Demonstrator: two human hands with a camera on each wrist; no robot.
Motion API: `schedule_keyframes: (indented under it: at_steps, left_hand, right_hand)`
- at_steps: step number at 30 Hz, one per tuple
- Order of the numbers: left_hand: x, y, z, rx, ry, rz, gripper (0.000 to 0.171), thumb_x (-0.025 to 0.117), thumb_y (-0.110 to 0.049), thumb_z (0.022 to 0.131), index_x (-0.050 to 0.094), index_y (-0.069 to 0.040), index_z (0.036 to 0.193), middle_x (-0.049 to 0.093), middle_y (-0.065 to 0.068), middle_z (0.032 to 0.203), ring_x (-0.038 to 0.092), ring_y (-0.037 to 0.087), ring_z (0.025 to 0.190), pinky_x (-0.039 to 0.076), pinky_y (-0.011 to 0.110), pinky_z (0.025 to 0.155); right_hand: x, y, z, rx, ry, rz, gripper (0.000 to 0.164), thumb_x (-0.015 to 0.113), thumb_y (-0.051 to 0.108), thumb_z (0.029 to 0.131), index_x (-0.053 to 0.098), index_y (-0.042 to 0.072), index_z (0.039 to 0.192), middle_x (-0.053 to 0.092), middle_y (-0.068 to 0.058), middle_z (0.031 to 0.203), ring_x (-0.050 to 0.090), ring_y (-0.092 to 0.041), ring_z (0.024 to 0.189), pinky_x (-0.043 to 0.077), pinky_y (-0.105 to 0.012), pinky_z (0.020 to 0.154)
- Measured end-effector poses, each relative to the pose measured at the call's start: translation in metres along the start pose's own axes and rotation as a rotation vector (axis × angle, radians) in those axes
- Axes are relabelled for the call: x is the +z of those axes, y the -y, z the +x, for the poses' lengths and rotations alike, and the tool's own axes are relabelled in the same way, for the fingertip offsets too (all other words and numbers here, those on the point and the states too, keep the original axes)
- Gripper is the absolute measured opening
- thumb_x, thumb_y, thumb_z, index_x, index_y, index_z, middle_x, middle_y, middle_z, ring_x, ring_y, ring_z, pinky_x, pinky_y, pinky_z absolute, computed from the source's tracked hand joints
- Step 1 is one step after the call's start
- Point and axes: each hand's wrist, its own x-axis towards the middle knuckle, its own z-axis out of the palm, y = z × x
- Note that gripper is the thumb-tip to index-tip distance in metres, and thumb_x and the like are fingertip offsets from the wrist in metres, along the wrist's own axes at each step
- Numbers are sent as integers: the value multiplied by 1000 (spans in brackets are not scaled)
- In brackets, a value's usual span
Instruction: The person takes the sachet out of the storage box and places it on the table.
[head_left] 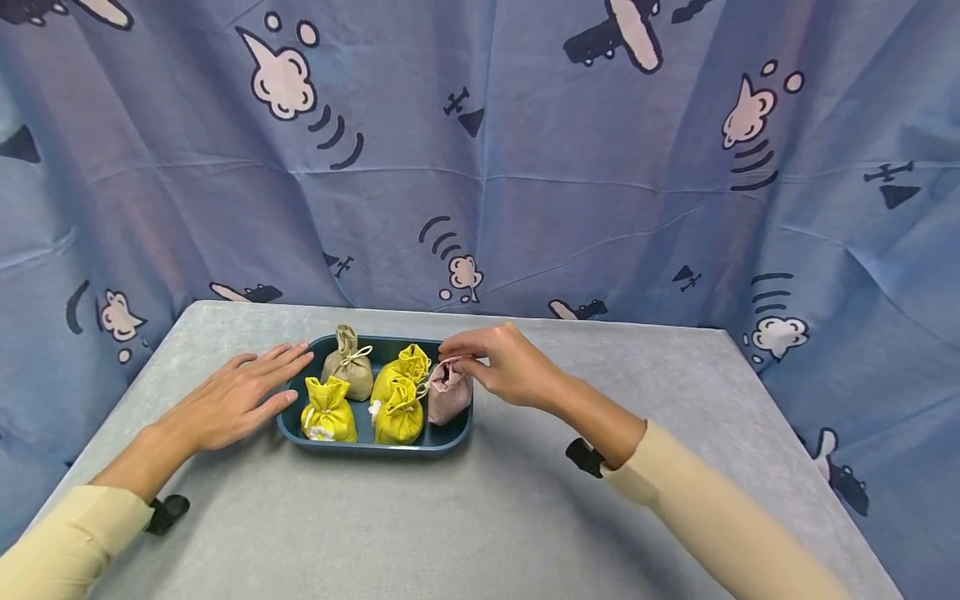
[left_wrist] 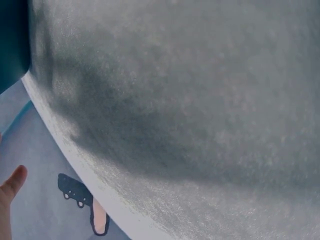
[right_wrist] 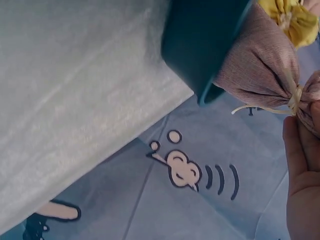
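Observation:
A dark teal tray (head_left: 352, 447) holds several small drawstring pouches. At its right end stands a dusty-pink pouch (head_left: 448, 398), and my right hand (head_left: 513, 367) pinches that pouch by its gathered neck. In the right wrist view the pink pouch (right_wrist: 265, 60) shows its pale tie cord just beside the fingers (right_wrist: 297, 150). My left hand (head_left: 236, 398) lies with straight fingers at the tray's left rim. Nearest to it are a yellow pouch (head_left: 328, 412) and a beige pouch (head_left: 349, 372). Two more yellow pouches (head_left: 400, 417) stand beside the pink one.
The tray stands on a grey cloth-covered table (head_left: 375, 525). Behind the table's far edge hangs a blue curtain (head_left: 525, 233) with cartoon plane prints. A dark strap piece (head_left: 585, 457) sits at the right wrist, another (head_left: 168, 514) at the left.

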Motion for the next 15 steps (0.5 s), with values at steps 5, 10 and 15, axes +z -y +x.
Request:
schedule_keyframes:
  at_steps: [5, 10, 15]
  left_hand:
    - [0, 0, 0, 3, -4, 6, 55, 55, -28, 102, 42, -10, 152, 40, 13, 156, 39, 37, 141, 34, 58, 103]
    - [0, -1, 0, 6, -7, 1, 55, 55, -27, 102, 42, -9, 152, 40, 14, 155, 39, 37, 140, 34, 58, 103]
    - [-2, -1, 0, 3, -2, -1, 55, 55, -28, 102, 42, -9, 152, 40, 14, 155, 39, 37, 141, 34, 58, 103]
  right_hand:
    - [-15, 4, 0, -14, -39, -4, 27, 70, -5, 89, 72, -1, 115, 74, -10, 109, 72, -15, 98, 55, -23, 84]
    - [-31, 2, -3, -19, -105, -40, 28, 72, -7, 87, 72, -2, 114, 75, -11, 107, 72, -19, 99, 56, -27, 85]
    - [-44, -5, -10, 16, -150, -63, 28, 71, -8, 86, 73, -2, 114, 75, -11, 106, 72, -22, 100, 56, -30, 85]
